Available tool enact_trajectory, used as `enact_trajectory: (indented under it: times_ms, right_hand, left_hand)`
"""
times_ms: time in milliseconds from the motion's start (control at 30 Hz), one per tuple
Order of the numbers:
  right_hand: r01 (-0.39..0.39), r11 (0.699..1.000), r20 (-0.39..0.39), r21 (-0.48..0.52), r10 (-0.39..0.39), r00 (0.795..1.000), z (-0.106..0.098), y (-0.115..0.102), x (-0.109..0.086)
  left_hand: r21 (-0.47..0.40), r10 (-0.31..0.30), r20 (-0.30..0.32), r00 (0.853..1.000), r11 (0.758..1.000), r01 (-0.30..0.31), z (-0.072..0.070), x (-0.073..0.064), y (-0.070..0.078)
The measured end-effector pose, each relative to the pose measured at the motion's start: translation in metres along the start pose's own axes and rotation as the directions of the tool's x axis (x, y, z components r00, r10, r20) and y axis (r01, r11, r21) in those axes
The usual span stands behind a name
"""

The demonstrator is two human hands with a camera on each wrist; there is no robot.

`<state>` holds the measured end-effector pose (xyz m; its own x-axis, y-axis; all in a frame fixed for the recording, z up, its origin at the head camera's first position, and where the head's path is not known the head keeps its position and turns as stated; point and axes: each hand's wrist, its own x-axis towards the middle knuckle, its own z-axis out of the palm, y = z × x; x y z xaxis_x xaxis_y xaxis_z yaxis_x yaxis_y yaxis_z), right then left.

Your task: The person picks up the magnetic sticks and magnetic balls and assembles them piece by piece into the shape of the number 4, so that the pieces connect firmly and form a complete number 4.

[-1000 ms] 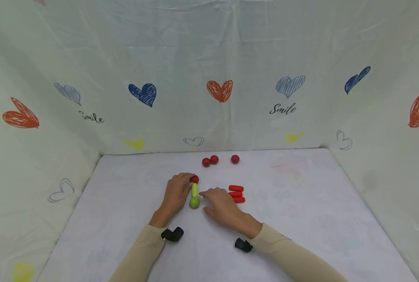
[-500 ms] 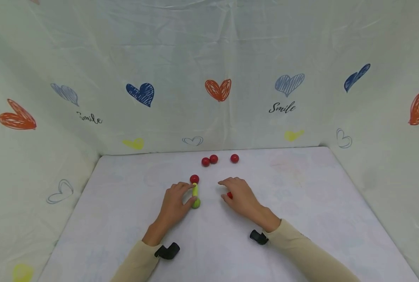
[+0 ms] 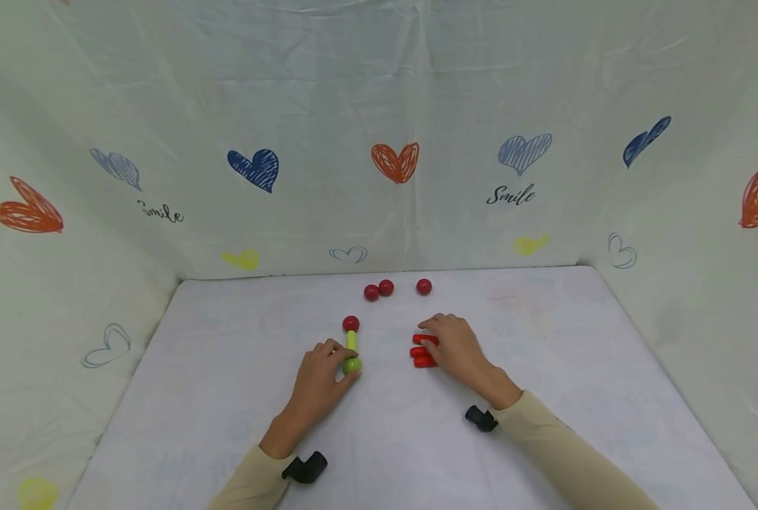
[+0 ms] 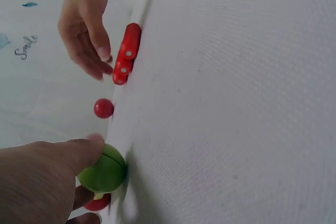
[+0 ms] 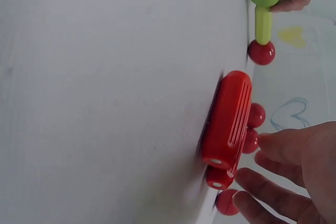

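Note:
My left hand (image 3: 318, 379) pinches a green ball (image 3: 352, 365) between thumb and fingers; the left wrist view shows a groove across this ball (image 4: 107, 171). From the ball a yellow-green rod (image 3: 351, 341) runs away from me to a red ball (image 3: 351, 324), the three forming one straight line on the table. My right hand (image 3: 458, 347) hovers over three red rods (image 3: 425, 362) lying side by side. Its fingers (image 5: 262, 190) are spread beside the rods with nothing held between them. A pale round spot marks the rod ends in both wrist views.
Three more red balls lie near the table's back edge: two together (image 3: 386, 287) and one (image 3: 423, 287) farther right. A white cloth (image 3: 513, 453) covers the table. Behind it hangs a pale sheet (image 3: 328, 92) printed with hearts. Each wrist carries a black camera (image 3: 307, 467).
My left hand has come back from the red ball along the yellow-green rod to the green ball. My right hand has moved right, from beside the line to over the red rods.

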<state>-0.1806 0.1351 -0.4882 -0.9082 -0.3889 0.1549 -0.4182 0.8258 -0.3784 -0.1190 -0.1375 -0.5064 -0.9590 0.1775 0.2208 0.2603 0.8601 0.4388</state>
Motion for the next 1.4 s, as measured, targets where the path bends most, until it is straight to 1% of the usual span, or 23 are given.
enact_trajectory:
  times_ms: [133,267,500,700,800,967,1100,1167,1200,1300,1400]
  right_hand:
    - [-0.004,0.999,0.005,-0.045,0.004,1.000,0.000,0.006,0.002]
    - [-0.007,0.999,0.007,-0.051,0.007,1.000,-0.001,0.009,0.003]
    - [-0.032,0.999,0.053,0.001,0.032,0.998,-0.002,0.011,0.008]
    - [-0.032,0.997,0.093,0.068,0.026,0.995,-0.002,0.012,0.012]
    - [-0.030,0.997,0.093,0.074,0.023,0.995,-0.002,0.013,0.013]
    - [0.008,0.999,0.062,0.040,-0.010,0.998,0.000,0.009,0.016]
    - [0.061,0.997,0.047,0.048,-0.063,0.997,0.001,-0.006,0.014]
    - [0.109,0.992,0.035,0.058,-0.111,0.993,0.002,-0.015,0.011]
    - [0.144,0.988,0.023,0.062,-0.145,0.989,0.004,-0.020,0.010]
    - [0.214,0.974,0.011,0.069,-0.215,0.976,0.009,-0.031,0.007]
    - [0.249,0.966,0.012,0.066,-0.250,0.968,0.013,-0.041,0.007]
  left_hand:
    - [0.015,-0.004,-0.013,1.000,1.000,0.004,0.002,-0.002,0.000]
    - [0.020,-0.010,-0.027,1.000,1.000,0.010,0.003,-0.003,0.001]
    - [0.025,-0.031,-0.022,0.999,0.999,0.032,0.001,-0.003,0.003]
    - [0.027,-0.038,-0.037,0.999,0.999,0.039,0.000,-0.004,0.004]
    - [0.027,-0.037,-0.046,0.998,0.999,0.038,0.000,-0.004,0.003]
    - [0.025,-0.031,-0.048,0.998,0.999,0.032,0.000,-0.004,0.003]
    - [0.017,-0.039,-0.045,0.998,0.999,0.039,0.000,-0.003,0.003]
    - [0.013,-0.049,-0.040,0.998,0.999,0.050,0.001,-0.003,0.003]
    - [0.012,-0.056,-0.036,0.998,0.998,0.057,0.001,-0.003,0.003]
    - [0.008,-0.077,-0.021,0.997,0.997,0.077,0.001,-0.003,0.004]
    - [0.004,-0.082,-0.016,0.997,0.997,0.082,0.000,-0.003,0.005]
